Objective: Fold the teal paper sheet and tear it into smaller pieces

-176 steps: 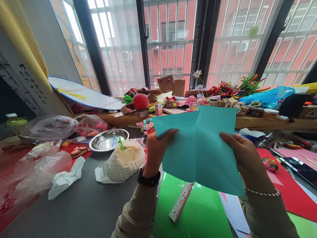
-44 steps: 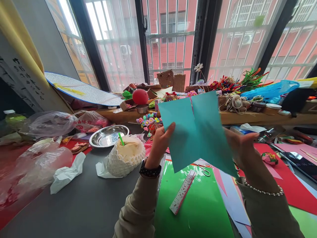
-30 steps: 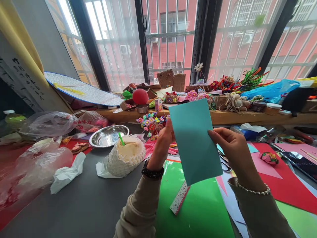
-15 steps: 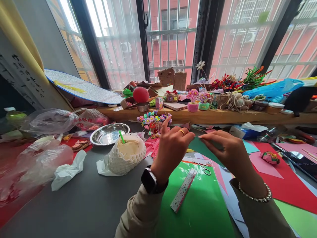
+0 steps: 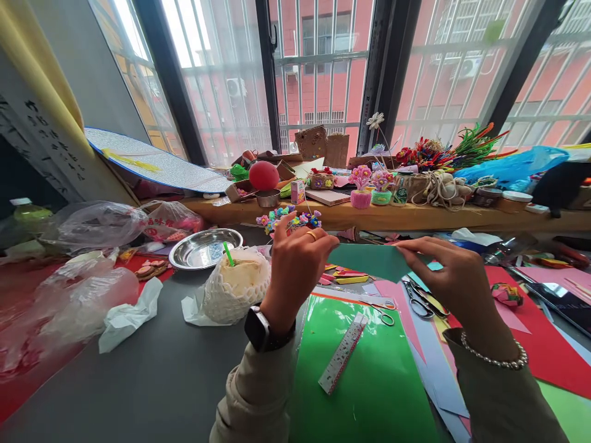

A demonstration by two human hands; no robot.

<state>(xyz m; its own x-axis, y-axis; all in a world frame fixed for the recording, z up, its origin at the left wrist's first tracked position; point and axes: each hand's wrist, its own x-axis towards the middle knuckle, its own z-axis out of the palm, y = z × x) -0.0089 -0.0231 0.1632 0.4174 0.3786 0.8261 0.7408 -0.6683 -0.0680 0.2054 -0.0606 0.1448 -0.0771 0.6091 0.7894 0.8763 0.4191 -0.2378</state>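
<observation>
Lying on a bright green sheet [image 5: 369, 394] near the front edge of the grey table [image 5: 152, 381]: a patterned ruler [image 5: 342, 353], angled. Just past it, small scissors [image 5: 385, 315], and a darker pair [image 5: 418, 300] on overlapping pink and pale blue paper. Further left, a coconut in white foam netting [image 5: 233, 286] with a green straw [image 5: 227, 253]; just behind it, a steel dish [image 5: 205, 248]. Crumpled clear plastic bags [image 5: 69, 289] at far left, over red paper. Along the wooden window ledge [image 5: 415, 216]: a red ball [image 5: 263, 175], small pots of craft flowers [image 5: 361, 187], twine balls [image 5: 436, 187], a blue plastic bag [image 5: 512, 169]. At right, red paper [image 5: 549, 363].
</observation>
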